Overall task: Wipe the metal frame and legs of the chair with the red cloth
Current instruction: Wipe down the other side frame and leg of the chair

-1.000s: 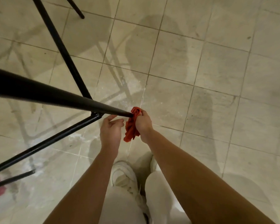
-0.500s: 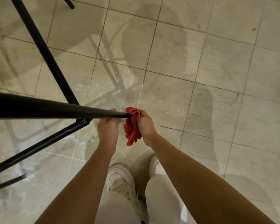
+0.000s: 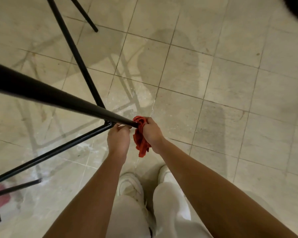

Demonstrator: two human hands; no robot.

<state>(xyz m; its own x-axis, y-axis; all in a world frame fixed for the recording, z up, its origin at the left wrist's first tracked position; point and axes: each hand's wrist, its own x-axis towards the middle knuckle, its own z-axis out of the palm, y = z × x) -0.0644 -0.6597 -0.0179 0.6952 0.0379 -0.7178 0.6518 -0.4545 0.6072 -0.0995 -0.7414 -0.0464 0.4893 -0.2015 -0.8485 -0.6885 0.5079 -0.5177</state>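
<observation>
1. Tilted since half a second ago, the black chair leg (image 3: 58,98) now slants down from the left edge to its tip at centre, where it earlier lay almost level; both hands have stayed at that tip.
2. Nearest the camera, pale trousers (image 3: 170,203) and white shoes (image 3: 130,184) stand on the tiled floor (image 3: 213,83), with both forearms reaching forward above them.
3. The right hand (image 3: 151,133) keeps a tight grip on the red cloth (image 3: 141,141), bunched over the leg's tapered tip; a loose tail hangs between the wrists.
4. The left hand (image 3: 118,140) has a narrow grip, its fingers curled up round the leg from below, just behind the cloth.
5. The leg's long axis runs from its thick end at the left edge to the thin tip, which points down and right.
6. Under the tip, two thinner frame bars meet at a welded corner (image 3: 108,124): one (image 3: 50,153) runs to the lower left edge, the other (image 3: 72,47) toward the top edge.
7. Farther off, a second thin leg (image 3: 86,16) ends on the floor near the top, and shadowed tiles spread to the right of the hands.
</observation>
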